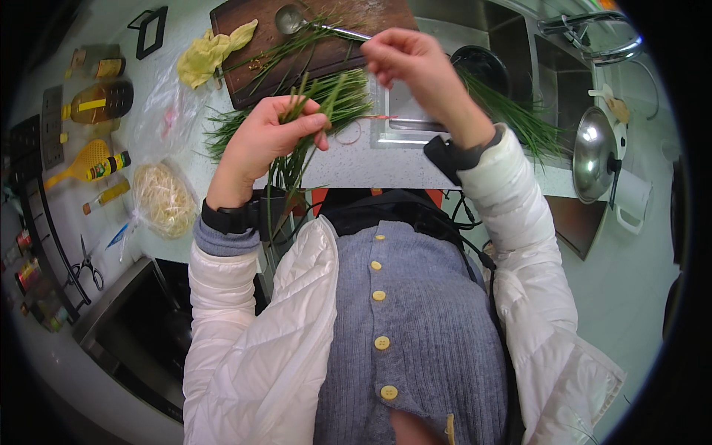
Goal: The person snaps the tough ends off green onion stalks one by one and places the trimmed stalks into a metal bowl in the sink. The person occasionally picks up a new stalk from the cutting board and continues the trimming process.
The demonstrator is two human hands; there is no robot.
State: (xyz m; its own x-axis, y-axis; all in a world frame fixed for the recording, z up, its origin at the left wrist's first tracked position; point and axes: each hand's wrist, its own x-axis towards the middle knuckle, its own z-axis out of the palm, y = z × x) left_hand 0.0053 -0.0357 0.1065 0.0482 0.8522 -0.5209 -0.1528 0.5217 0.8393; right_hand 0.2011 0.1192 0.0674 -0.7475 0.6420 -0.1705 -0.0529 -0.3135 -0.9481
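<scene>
My left hand (271, 137) is closed around a few green chive stalks (289, 178), whose long leaves hang down past the counter's front edge. Beneath and behind it, a larger pile of chives (348, 96) lies on the counter. My right hand (411, 63) is raised above the sink's left edge with its fingertips pinched together; whatever they hold, if anything, is too small to make out. Its fingers overlap the handle end of a metal ladle (289, 20) in the picture, and I cannot tell whether they touch.
A wooden cutting board (256, 63) lies behind the pile, with a yellow cloth (215, 53) beside it. More chives (512, 115) lie in the sink (404, 104) by a black bowl (480, 65). Bottles, a bag of pale strands (163, 200), scissors (87, 265) and a pan lid (595, 156) surround me.
</scene>
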